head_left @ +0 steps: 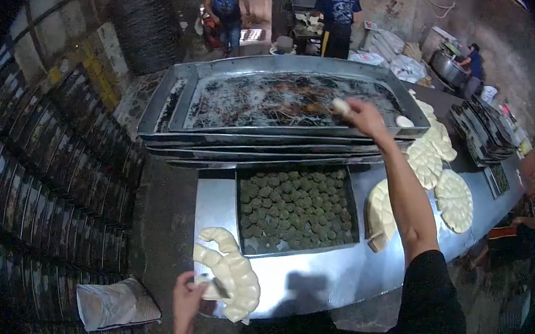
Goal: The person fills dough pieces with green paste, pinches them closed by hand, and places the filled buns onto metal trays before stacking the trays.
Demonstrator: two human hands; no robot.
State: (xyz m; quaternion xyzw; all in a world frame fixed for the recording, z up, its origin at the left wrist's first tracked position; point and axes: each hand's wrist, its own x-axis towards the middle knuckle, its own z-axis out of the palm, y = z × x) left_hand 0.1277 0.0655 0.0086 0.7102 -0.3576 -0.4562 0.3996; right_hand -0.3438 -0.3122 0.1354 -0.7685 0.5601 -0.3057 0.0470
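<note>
My right hand [366,117] is stretched out over the top baking tray [246,124], pinching a small pale dough piece [341,107]. Another white dough piece [404,122] sits at that tray's right end. At the lower left, my left hand [186,297] has its fingers closed on the edge of a dough piece [210,289], beside a curved strip of joined dough portions [240,280] on the metal table [295,284]. Between my arms, a deep tray [356,229] holds many dark green balls [296,204].
Segmented dough rounds [454,199] lie along the table's right side. More trays are stacked beneath the top one. Tall tray stacks [57,174] line the left, with a paper sack [117,304] on the floor. Several people [338,11] stand farther back near white sacks [386,47].
</note>
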